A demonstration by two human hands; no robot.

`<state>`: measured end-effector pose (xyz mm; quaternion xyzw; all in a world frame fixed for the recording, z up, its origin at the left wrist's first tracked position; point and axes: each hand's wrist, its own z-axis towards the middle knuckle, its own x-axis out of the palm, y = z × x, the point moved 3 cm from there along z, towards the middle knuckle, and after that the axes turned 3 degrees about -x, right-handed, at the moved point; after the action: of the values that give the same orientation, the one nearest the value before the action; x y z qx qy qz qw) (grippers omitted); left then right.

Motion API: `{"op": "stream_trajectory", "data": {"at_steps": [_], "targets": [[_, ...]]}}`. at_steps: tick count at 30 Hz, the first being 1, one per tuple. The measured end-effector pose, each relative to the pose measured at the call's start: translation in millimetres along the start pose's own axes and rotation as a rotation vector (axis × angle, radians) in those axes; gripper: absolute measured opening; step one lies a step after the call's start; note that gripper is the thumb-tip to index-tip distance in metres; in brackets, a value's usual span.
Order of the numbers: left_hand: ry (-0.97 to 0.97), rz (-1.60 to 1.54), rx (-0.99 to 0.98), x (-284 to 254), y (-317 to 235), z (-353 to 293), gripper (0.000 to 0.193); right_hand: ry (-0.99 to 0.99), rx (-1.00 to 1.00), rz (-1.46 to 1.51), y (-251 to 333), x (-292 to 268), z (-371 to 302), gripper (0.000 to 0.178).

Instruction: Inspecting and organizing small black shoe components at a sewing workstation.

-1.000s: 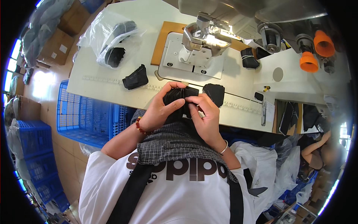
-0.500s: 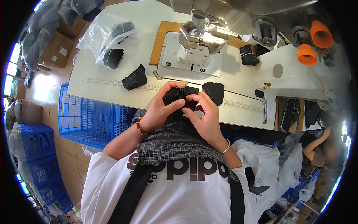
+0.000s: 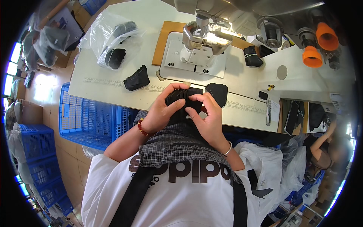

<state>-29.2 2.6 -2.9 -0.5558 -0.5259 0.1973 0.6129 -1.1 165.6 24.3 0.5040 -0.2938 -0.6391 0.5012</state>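
Observation:
Both my hands are above the near edge of a sewing table, in front of the machine. My left hand [image 3: 162, 111] wraps round a thick stack of black fabric pieces [image 3: 195, 106], thumb on the near face and fingers over the top. My right hand [image 3: 208, 117] pinches the right part of the same stack between thumb and fingers. The inner layers are too dark to tell apart. Just beyond my right fingers lies another small black stack [image 3: 217, 94] on the table. A cut black stack [image 3: 136, 78] rests left of my left hand, beside a printed ruler strip.
The sewing machine head [image 3: 202, 39] stands straight ahead. A clear plastic bag [image 3: 96, 41] with black pieces lies far left; a tied black bundle [image 3: 252, 56] is at right. Metal snips [image 3: 269, 112] lie near the right edge. A blue crate [image 3: 87, 138] stands below left. Co-workers' arms show at both sides.
My hands stay almost in place, with the stack turned slightly and its right part spread a little. At the far left a person's arm has come into view, and the right co-worker's arm has shifted.

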Motion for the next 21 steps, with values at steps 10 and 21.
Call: {"op": "stream_trajectory", "data": {"at_steps": [10, 21], "targets": [[-0.005, 0.012, -0.008, -1.8, 0.4, 0.7, 0.043, -0.121, 0.043, 0.082, -8.1, 2.7, 0.0, 0.022], [-0.038, 0.173, 0.053, 0.7, -3.9, 0.6, 0.046, -0.063, -0.105, -0.144, 0.4, 1.4, 1.0, 0.03]]}}
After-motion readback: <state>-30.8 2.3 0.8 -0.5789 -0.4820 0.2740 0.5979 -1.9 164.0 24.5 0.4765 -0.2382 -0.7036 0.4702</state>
